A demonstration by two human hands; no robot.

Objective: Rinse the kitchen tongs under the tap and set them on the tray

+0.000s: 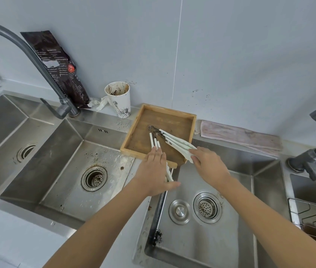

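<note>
A: Position of tongs [154,139]?

B: Heads resting inside the wooden tray [191,120], near its centre. Handles reaching out over the tray's near rim, toward the sink below. Apparently several pairs, fanned apart; exact count not clear.

A: Left hand [153,171]?

B: Laid over the white handles at the tray's near edge, fingers fairly straight, thumb spread wide. Resting or pressing rather than clenching, as far as visible. Underside contact hidden.

A: Right hand [207,165]?

B: Just right of the tray's near corner, fingers closed narrowly on the pale green handle ends. Holding, not released.

A: Stage of task?

B: Judged as placement. Tap [37,60] well left of the tray, no water visible running. Release not yet done.

A: Risks?

B: First: overhang. Handles past the near rim; once let go, weight outside the tray could tip the tongs into the right-hand sink [192,238]. Second: the tray itself sitting partly over the sink edge; downward pressure from the left hand could rock it. Third: wet handles, possible slip from the pinch. Fourth: soiled paper cup [119,99] just behind the tray's far left corner; a shove of the tray could knock it.

A: Recommendation?

B: Slide fully inside the rim before release.
</note>
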